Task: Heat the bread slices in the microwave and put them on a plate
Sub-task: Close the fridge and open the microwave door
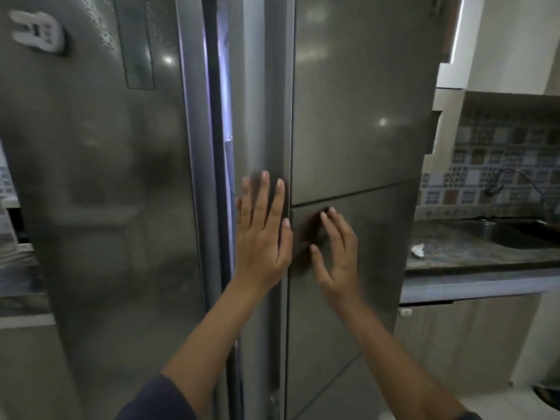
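As both hands are empty, the left hand (262, 234) flat on the fridge door (357, 116) and the right hand (336, 256) loosely spread just beside it, the task seems barely begun. No bread, microwave or plate shows. A lit gap (225, 116) between the doors reveals nothing inside; the sink (515, 234) lies well apart.

steel fridge (357, 101), patterned wall tiles (491, 165), dark counter (472, 256) with sink (521, 236)
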Demonstrator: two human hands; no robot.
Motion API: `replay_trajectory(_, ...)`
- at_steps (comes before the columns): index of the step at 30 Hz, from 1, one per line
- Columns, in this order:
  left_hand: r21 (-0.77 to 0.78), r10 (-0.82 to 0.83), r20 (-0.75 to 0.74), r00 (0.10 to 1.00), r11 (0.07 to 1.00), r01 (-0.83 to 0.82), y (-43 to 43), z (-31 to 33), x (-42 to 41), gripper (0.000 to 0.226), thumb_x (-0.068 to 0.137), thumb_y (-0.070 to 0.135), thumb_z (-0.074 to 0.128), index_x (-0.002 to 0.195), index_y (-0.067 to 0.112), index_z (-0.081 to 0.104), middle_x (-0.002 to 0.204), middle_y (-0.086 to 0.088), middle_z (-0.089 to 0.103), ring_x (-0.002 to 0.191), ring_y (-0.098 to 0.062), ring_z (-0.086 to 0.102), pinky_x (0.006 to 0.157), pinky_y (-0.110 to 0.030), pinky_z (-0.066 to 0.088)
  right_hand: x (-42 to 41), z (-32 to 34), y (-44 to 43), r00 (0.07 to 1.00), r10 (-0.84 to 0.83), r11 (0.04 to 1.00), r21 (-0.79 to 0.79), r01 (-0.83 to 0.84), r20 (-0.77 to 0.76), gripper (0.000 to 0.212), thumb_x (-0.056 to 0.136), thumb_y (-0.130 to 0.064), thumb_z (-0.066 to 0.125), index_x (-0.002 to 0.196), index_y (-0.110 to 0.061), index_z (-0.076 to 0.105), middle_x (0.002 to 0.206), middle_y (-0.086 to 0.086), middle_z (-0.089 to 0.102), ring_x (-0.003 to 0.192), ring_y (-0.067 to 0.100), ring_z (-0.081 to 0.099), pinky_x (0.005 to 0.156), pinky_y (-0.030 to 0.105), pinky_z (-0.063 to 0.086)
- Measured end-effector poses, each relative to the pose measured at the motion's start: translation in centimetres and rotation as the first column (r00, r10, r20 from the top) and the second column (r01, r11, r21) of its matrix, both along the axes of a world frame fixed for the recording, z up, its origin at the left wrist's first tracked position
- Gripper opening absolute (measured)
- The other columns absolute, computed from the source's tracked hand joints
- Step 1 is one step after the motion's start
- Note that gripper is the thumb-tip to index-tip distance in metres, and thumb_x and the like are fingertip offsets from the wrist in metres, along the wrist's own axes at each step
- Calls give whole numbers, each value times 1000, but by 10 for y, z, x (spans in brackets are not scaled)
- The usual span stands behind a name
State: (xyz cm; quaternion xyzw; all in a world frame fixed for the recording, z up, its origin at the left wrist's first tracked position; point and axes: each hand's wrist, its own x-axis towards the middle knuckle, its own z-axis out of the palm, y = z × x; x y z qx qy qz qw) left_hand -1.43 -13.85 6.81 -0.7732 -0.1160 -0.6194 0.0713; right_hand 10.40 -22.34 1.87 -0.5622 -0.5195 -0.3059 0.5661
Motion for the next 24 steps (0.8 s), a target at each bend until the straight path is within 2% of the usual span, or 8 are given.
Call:
replay_trajectory(3, 163, 126, -92, 988, 980, -110, 28, -8, 7, 59, 94, 26, 38, 146, 8, 17, 156, -1, 4, 146, -20, -2, 119, -41, 4, 23, 12, 29, 996, -56, 998, -27, 58, 72, 55, 88, -29, 49, 141, -16, 36, 150, 0, 28, 140, 23, 27, 115, 38, 24)
replay_trajectory(5, 207, 241, -136, 961, 955, -210, 46, -14, 13, 61, 93, 30, 42, 146, 10, 20, 156, 1, 5, 146, -18, -5, 119, -40, 5, 37, 20, 46, 989, -89, 992, -73, 99, 120, 59, 88, -35, 49, 143, -20, 33, 152, 0, 24, 143, 20, 20, 116, 38, 20)
replay_trajectory(8, 155, 312, -153, 938, 945, -289, 74, -17, 19, 63, 92, 32, 42, 147, 11, 20, 157, 4, -5, 146, -20, -7, 120, -39, 2, 53, 29, 65, 984, -118, 981, -135, 136, 136, 65, 86, -44, 49, 145, -24, 29, 155, -3, 16, 145, 15, 7, 115, 42, 18)
replay_trajectory(12, 103, 340, -195, 920, 940, -326, 104, -14, 29, 68, 92, 30, 43, 148, 10, 10, 157, 2, -13, 146, -19, -10, 120, -37, -2, 70, 32, 87, 970, -162, 957, -210, 199, 180, 71, 83, -49, 51, 146, -28, 25, 157, 1, 15, 145, 20, 5, 114, 52, 19)
replay_trajectory(16, -12, 347, -275, 897, 931, -364, 130, -10, 41, 68, 94, 32, 40, 149, 7, 9, 157, -11, -1, 145, -20, -7, 119, -33, -6, 78, 33, 112, 958, -231, 912, -304, 275, 171, 78, 78, -35, 64, 146, -27, 27, 158, 4, 15, 144, 23, 3, 114, 54, 18)
replay_trajectory(21, -100, 327, -367, 871, 917, -387, 157, -10, 63, 74, 96, 35, 42, 149, 11, -3, 156, -8, -14, 144, -15, -17, 117, -32, -5, 88, 36, 138, 934, -302, 861, -367, 353, 190, 86, 72, -22, 68, 147, -26, 25, 158, 4, 14, 145, 29, 9, 112, 53, 20)
replay_trajectory(24, -112, 322, -376, 869, 915, -387, 165, -9, 70, 76, 95, 38, 41, 148, 12, -7, 155, -7, -19, 142, -13, -22, 116, -33, -5, 86, 35, 147, 930, -324, 853, -373, 366, 172, 86, 75, -24, 64, 148, -27, 19, 159, 2, 9, 145, 26, 2, 114, 51, 13)
